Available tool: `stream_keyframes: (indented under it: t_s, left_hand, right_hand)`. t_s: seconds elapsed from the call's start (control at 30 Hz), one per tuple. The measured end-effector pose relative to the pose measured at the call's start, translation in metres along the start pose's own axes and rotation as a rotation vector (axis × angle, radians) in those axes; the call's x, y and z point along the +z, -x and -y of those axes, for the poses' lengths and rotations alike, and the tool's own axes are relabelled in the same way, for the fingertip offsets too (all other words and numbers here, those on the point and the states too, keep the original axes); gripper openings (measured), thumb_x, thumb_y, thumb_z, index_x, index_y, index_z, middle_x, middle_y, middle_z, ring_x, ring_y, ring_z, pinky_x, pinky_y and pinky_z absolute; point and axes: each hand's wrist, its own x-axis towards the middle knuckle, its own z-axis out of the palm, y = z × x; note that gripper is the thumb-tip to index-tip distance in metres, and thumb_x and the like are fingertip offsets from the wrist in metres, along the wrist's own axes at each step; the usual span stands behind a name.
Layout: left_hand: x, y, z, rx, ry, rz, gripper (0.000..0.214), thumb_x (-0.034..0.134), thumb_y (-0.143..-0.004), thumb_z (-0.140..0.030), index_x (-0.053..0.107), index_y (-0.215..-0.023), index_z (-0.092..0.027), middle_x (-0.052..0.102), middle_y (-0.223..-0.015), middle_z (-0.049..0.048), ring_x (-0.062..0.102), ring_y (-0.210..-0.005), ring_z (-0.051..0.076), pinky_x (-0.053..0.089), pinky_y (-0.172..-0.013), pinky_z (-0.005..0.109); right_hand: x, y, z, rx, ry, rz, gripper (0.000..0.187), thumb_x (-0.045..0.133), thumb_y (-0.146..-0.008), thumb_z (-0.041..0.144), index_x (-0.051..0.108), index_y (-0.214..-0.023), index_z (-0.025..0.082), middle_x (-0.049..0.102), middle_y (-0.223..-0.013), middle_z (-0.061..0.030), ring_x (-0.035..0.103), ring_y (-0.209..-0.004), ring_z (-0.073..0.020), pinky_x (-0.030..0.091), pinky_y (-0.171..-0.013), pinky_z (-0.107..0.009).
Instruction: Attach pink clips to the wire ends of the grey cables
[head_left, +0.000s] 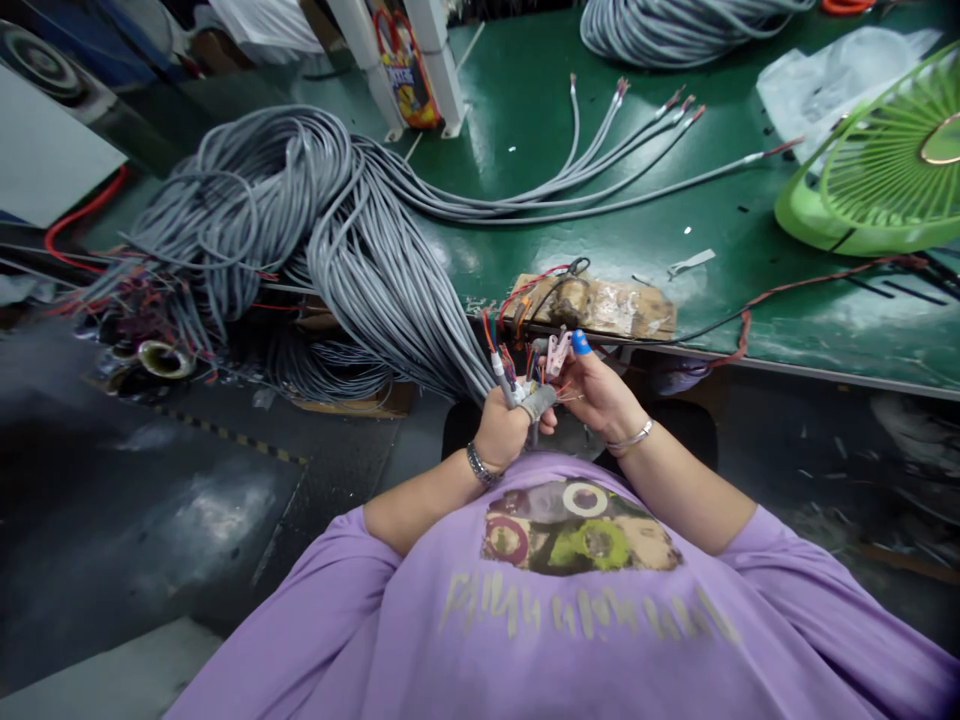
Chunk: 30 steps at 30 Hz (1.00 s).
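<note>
My left hand (504, 428) is closed around the end of a grey cable (501, 376) whose thin coloured wires fan out above my fist. My right hand (594, 392) is closed too, pinching those wire ends, with blue tape on one fingertip and a small pink clip (556, 352) held beside it. Both hands meet just below the edge of the green bench (675, 230). The cable runs up and left into a big bundle of grey cables (315, 230) draped over the bench edge.
A taped cardboard block (600, 305) with red and black leads sits at the bench edge. Several stripped grey cables (600, 160) fan out on the bench. A green fan (885, 170) lies at the right, a plastic bag (825, 80) behind it, another cable coil (675, 30) at the back.
</note>
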Motion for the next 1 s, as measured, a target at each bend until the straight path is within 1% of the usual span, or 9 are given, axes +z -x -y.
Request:
stream_keyframes:
  t_s: [0.1,0.23,0.33,0.47,0.53,0.57,0.7,0.8,1.0]
  left_hand:
    - [-0.003,0.005,0.000,-0.009,0.034,-0.022,0.037,0.077,-0.067,-0.049,0.060,-0.066,-0.016,0.062,-0.053,-0.0013,0.055,-0.041,0.009,0.049,-0.043,0.021]
    - [-0.008,0.009,0.001,0.029,0.066,-0.057,0.037,0.076,-0.068,-0.049,0.060,-0.069,-0.016,0.063,-0.054,-0.0014,0.057,-0.043,0.009,0.050,-0.044,0.021]
    - [-0.007,0.008,0.001,0.046,0.074,-0.076,0.036,0.076,-0.069,-0.048,0.061,-0.069,-0.015,0.063,-0.055,-0.0012,0.058,-0.044,0.009,0.050,-0.044,0.020]
    - [-0.003,0.005,-0.002,0.040,0.072,-0.131,0.037,0.076,-0.067,-0.049,0.062,-0.071,-0.015,0.063,-0.054,-0.0015,0.057,-0.043,0.009,0.050,-0.043,0.020]
    - [-0.002,0.004,-0.003,0.039,0.083,-0.158,0.038,0.077,-0.066,-0.049,0.062,-0.072,-0.015,0.062,-0.054,-0.0017,0.057,-0.042,0.009,0.049,-0.043,0.021]
    - [-0.001,0.004,-0.004,0.040,0.089,-0.165,0.038,0.077,-0.066,-0.049,0.062,-0.073,-0.015,0.062,-0.054,-0.0016,0.057,-0.042,0.009,0.049,-0.043,0.021]
    - [0.001,0.003,-0.005,0.049,0.099,-0.176,0.038,0.075,-0.067,-0.050,0.061,-0.071,-0.016,0.063,-0.054,-0.0013,0.057,-0.042,0.010,0.048,-0.041,0.021]
    - [0.002,0.000,-0.004,0.055,0.097,-0.184,0.038,0.075,-0.067,-0.050,0.059,-0.069,-0.016,0.062,-0.053,-0.0017,0.057,-0.041,0.010,0.048,-0.041,0.021]
    - [0.004,-0.004,0.001,0.066,0.102,-0.186,0.036,0.074,-0.068,-0.049,0.060,-0.070,-0.016,0.061,-0.052,-0.0022,0.056,-0.040,0.010,0.046,-0.039,0.020]
  right_hand:
    - [-0.006,0.003,0.001,0.026,-0.111,-0.065,0.058,0.053,-0.076,0.078,0.062,-0.081,0.021,0.064,-0.070,-0.0017,0.056,-0.057,-0.0125,0.047,-0.054,-0.026]
    - [-0.014,0.006,0.006,0.085,-0.051,-0.048,0.065,0.048,-0.076,0.081,0.062,-0.080,0.018,0.063,-0.068,-0.0026,0.055,-0.053,-0.0111,0.048,-0.051,-0.024]
    - [-0.013,0.004,0.009,0.082,-0.008,-0.067,0.062,0.051,-0.076,0.079,0.060,-0.079,0.018,0.062,-0.067,-0.0021,0.052,-0.050,-0.0100,0.048,-0.049,-0.023]
    - [-0.009,-0.003,0.011,-0.004,0.010,-0.083,0.038,0.071,-0.075,0.055,0.062,-0.075,0.018,0.059,-0.063,0.0008,0.048,-0.050,-0.0084,0.045,-0.049,-0.021]
    - [-0.009,-0.006,0.009,-0.044,-0.035,-0.062,0.029,0.074,-0.074,0.044,0.063,-0.075,0.017,0.058,-0.062,0.0017,0.047,-0.052,-0.0082,0.044,-0.052,-0.022]
    - [-0.009,-0.008,0.007,-0.049,-0.063,-0.051,0.028,0.073,-0.074,0.044,0.064,-0.076,0.017,0.059,-0.064,0.0015,0.048,-0.053,-0.0086,0.045,-0.054,-0.022]
    - [-0.009,-0.010,-0.002,-0.053,-0.068,-0.069,0.042,0.064,-0.079,0.061,0.065,-0.078,0.019,0.063,-0.071,-0.0010,0.052,-0.058,-0.0111,0.049,-0.060,-0.026]
    - [-0.004,-0.010,-0.004,-0.069,-0.053,-0.085,0.051,0.061,-0.076,0.071,0.064,-0.074,0.020,0.064,-0.069,-0.0019,0.053,-0.057,-0.0125,0.048,-0.056,-0.027]
    - [0.002,-0.014,-0.003,-0.022,-0.074,0.066,0.064,0.052,-0.072,0.082,0.065,-0.086,0.021,0.062,-0.062,-0.0014,0.057,-0.055,-0.0168,0.048,-0.051,-0.031]
